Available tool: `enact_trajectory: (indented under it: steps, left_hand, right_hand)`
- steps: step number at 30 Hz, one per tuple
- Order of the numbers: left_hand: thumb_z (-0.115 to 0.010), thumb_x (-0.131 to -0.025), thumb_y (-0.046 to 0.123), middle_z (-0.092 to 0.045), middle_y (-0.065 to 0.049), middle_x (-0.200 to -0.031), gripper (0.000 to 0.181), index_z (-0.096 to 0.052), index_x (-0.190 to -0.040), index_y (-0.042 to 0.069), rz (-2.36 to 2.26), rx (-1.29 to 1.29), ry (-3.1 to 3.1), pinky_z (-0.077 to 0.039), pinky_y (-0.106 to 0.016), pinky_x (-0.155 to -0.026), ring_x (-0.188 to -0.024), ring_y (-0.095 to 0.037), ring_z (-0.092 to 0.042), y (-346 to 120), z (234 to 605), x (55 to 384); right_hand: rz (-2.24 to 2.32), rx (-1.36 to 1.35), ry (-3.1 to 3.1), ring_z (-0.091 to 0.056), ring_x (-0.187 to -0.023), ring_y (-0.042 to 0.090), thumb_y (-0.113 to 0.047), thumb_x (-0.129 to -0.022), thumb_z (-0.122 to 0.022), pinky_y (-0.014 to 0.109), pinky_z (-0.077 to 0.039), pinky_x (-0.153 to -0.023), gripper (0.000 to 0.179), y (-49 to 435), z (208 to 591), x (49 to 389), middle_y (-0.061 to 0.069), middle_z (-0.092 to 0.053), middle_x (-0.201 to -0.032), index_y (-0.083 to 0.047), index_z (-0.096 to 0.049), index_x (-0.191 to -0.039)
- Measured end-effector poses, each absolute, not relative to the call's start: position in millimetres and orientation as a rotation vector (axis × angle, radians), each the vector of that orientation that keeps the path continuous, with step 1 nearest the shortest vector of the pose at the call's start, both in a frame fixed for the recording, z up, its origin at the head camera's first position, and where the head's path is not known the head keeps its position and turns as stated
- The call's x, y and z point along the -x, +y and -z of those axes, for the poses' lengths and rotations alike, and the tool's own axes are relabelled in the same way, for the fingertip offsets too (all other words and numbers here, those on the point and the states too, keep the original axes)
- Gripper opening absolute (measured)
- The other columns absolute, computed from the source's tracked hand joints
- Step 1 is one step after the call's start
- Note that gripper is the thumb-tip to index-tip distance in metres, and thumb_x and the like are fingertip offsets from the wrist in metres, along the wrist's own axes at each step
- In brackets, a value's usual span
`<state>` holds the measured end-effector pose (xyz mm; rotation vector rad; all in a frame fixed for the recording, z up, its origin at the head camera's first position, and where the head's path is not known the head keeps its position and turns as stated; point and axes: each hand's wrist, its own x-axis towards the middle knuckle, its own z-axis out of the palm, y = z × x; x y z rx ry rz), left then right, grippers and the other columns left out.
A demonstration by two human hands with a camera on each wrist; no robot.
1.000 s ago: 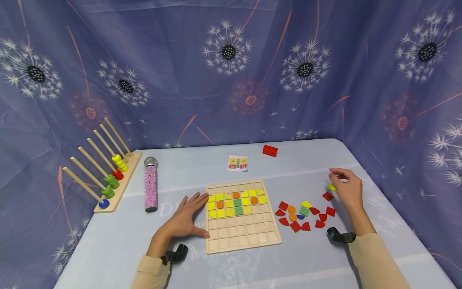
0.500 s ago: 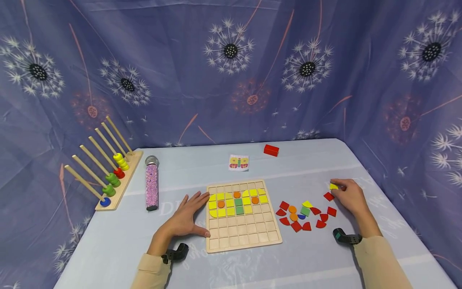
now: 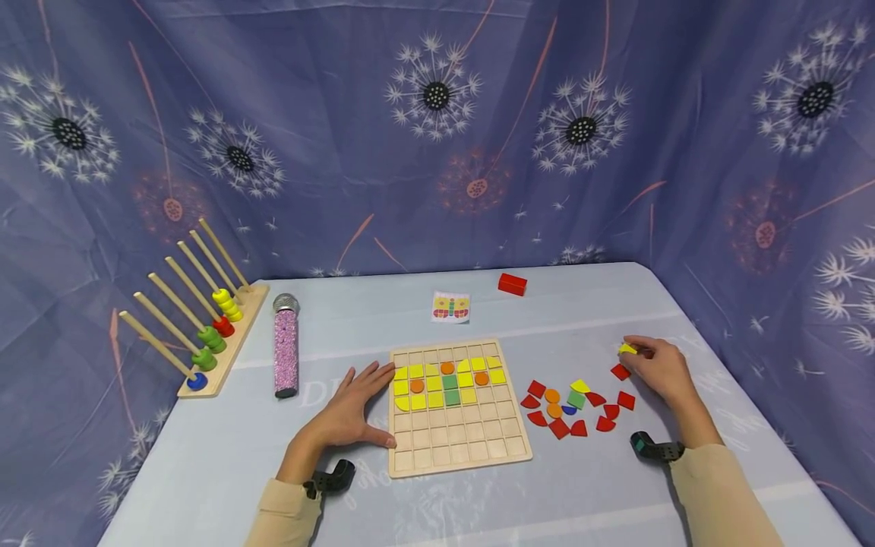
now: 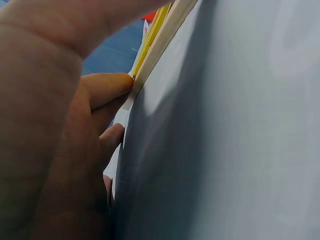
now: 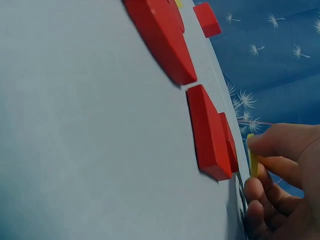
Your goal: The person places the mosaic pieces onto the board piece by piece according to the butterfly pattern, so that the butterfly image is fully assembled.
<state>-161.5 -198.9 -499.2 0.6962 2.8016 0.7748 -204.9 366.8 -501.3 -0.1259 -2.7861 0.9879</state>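
Note:
A wooden grid board (image 3: 459, 455) lies on the table, its upper rows partly filled with yellow, orange and green tiles. My left hand (image 3: 349, 414) spreads along its left side, fingers straight, with the thumb and a fingertip at the board's edge (image 4: 161, 47). Over at the right, my right hand (image 3: 661, 368) pinches a small yellow tile (image 3: 627, 349) between thumb and fingers. In the right wrist view that yellow tile (image 5: 253, 159) stands on edge; its exact shape is partly hidden. Just below the hand lies a red square tile (image 3: 620, 371).
Loose red, orange, green, yellow and blue pieces, among them a green square (image 3: 576, 399), lie right of the board. Behind it are a butterfly picture card (image 3: 450, 308) and a red block (image 3: 512, 284). A glittery microphone (image 3: 286, 349) and a peg abacus (image 3: 229, 338) stand left.
My right hand has come down slightly toward the table and now pinches the yellow tile, which has tilted and shifted a little since half a second ago. My left hand stays at the board.

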Motion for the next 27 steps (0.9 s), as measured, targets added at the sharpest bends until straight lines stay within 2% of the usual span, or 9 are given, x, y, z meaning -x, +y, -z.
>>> enact_trajectory:
  steps: [5,8,12,14,19,23,27]
  left_hand:
    - [-0.078,-0.052,0.073,-0.022,0.012,-0.156,0.122,-0.031,-0.152,0.021,-0.780,-0.696,2.804,0.005,-0.046,-0.116,-0.145,-0.017,-0.007,-198.3,500.1,162.2]
    - [-0.078,-0.052,0.072,-0.023,0.011,-0.156,0.122,-0.031,-0.152,0.020,-0.785,-0.696,2.809,0.005,-0.046,-0.116,-0.145,-0.018,-0.008,-198.0,500.3,162.1]
    - [-0.078,-0.052,0.072,-0.022,0.011,-0.156,0.123,-0.031,-0.152,0.020,-0.775,-0.690,2.810,0.005,-0.046,-0.116,-0.145,-0.018,-0.008,-197.9,500.1,161.4]
    - [-0.079,-0.051,0.072,-0.023,0.010,-0.156,0.123,-0.031,-0.152,0.019,-0.779,-0.697,2.816,0.004,-0.046,-0.116,-0.145,-0.019,-0.009,-197.9,499.7,161.1]
    - [-0.080,-0.052,0.070,-0.026,0.005,-0.156,0.122,-0.033,-0.151,0.016,-0.812,-0.742,2.825,0.002,-0.051,-0.115,-0.145,-0.023,-0.012,-197.8,499.5,160.9]
    - [-0.079,-0.052,0.071,-0.026,0.005,-0.156,0.122,-0.033,-0.151,0.016,-0.814,-0.751,2.819,0.002,-0.051,-0.115,-0.145,-0.024,-0.012,-198.3,499.8,161.0]
    - [-0.078,-0.052,0.072,-0.025,0.006,-0.156,0.123,-0.033,-0.151,0.016,-0.801,-0.742,2.820,0.002,-0.050,-0.115,-0.145,-0.023,-0.011,-198.7,500.4,161.5]
  right_hand:
    - [-0.974,0.038,-2.790,-0.051,-0.097,0.037,-0.024,-0.093,-0.064,0.054,-0.048,-0.081,0.044,359.3,496.8,203.2,0.026,-0.055,-0.115,0.003,-0.059,-0.128]
    - [-0.961,0.004,-2.791,-0.052,-0.094,0.035,-0.022,-0.093,-0.064,0.044,-0.053,-0.071,0.042,350.7,492.5,201.6,0.024,-0.055,-0.113,0.002,-0.060,-0.127]
    - [-0.982,-0.071,-2.776,-0.053,-0.090,0.031,-0.017,-0.091,-0.066,0.030,-0.053,-0.058,0.038,337.7,488.3,200.8,0.019,-0.056,-0.111,-0.001,-0.062,-0.125]
    - [-0.976,-0.131,-2.769,-0.054,-0.089,0.029,-0.015,-0.090,-0.067,0.031,-0.052,-0.061,0.036,330.7,487.1,201.8,0.017,-0.057,-0.111,-0.002,-0.063,-0.124]
    - [-0.995,-0.270,-2.785,-0.056,-0.090,0.026,-0.014,-0.090,-0.069,0.041,-0.052,-0.076,0.035,308.4,484.4,203.1,0.011,-0.059,-0.112,-0.005,-0.065,-0.123]
    - [-1.035,-0.348,-2.819,-0.055,-0.090,0.024,-0.014,-0.089,-0.070,0.042,-0.053,-0.077,0.034,285.7,479.4,201.3,0.008,-0.059,-0.110,-0.006,-0.066,-0.122]
    - [-1.033,-0.424,-2.862,-0.054,-0.091,0.022,-0.013,-0.088,-0.071,0.038,-0.053,-0.077,0.033,261.5,475.1,198.2,0.004,-0.059,-0.109,-0.007,-0.068,-0.120]
